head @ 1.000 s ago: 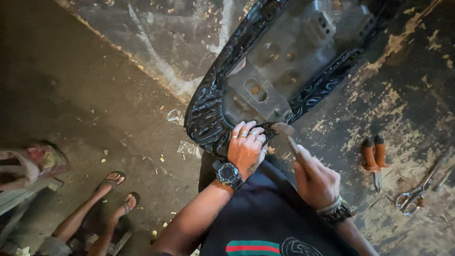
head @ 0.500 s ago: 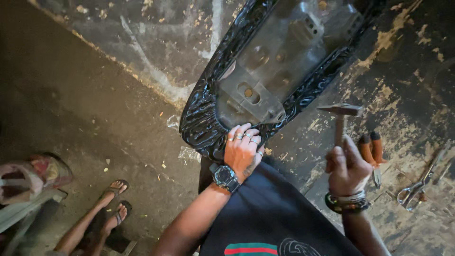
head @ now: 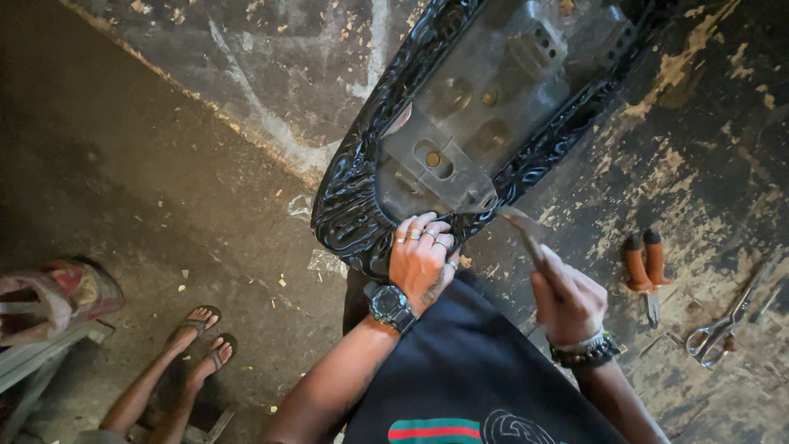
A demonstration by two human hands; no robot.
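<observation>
An upturned motorcycle seat (head: 493,107) lies on a worn workbench (head: 723,140), its grey plastic base ringed by glossy black cover material. My left hand (head: 421,259), with rings and a wristwatch, presses the black cover onto the seat's near edge. My right hand (head: 567,300), wearing bracelets, grips a small hammer (head: 522,230) whose head is down at the seat's edge, just right of my left fingers.
Orange-handled pliers (head: 643,267) and metal scissors (head: 723,325) lie on the bench to the right. Another person's sandalled feet (head: 201,341) stand on the dark floor at lower left, near a stool (head: 49,312).
Half a second ago my right hand held the hammer raised to the right; now it has swung down to the seat's edge. My left hand has stayed on the cover.
</observation>
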